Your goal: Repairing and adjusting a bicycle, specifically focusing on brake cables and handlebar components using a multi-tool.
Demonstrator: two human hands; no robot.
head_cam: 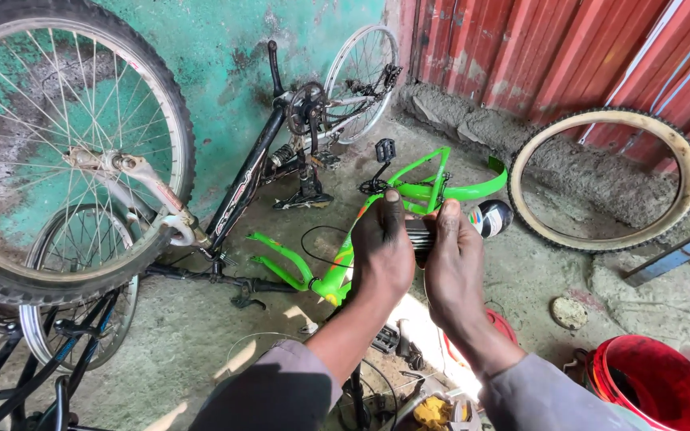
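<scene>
1. Head view, the grip: the left hand [382, 255] and the right hand [454, 259] are raised side by side, both closed around one small dark ribbed cylindrical part [418, 234]; the left fingers wrap its left end with the thumb pointing up, the right fingers curl over its right end, and only a short ribbed stretch shows between the two hands. What kind of part it is cannot be told
2. Head view, just behind the grip: a bright green bicycle frame without wheels [337, 271] lies on the dusty concrete floor [521, 279], running from lower left of the hands to upper right of them, with a curved green mudguard [473, 190] beyond the right hand
3. Head view, right of the grip: a small striped ball [495, 217] lies just beside the right hand's knuckles; farther right a bare tan-walled bicycle tyre [600, 179] leans against a red corrugated metal wall [553, 56]
4. Head view, left of the grip: an upturned black bicycle [269, 156] rests against a green painted wall [225, 56], and a large spoked wheel with a black tyre [65, 152] fills the near left
5. Head view, below the grip: a red plastic bucket [656, 383] stands lower right of the right wrist, and small dark metal parts [389, 342] lie under the forearms
</scene>
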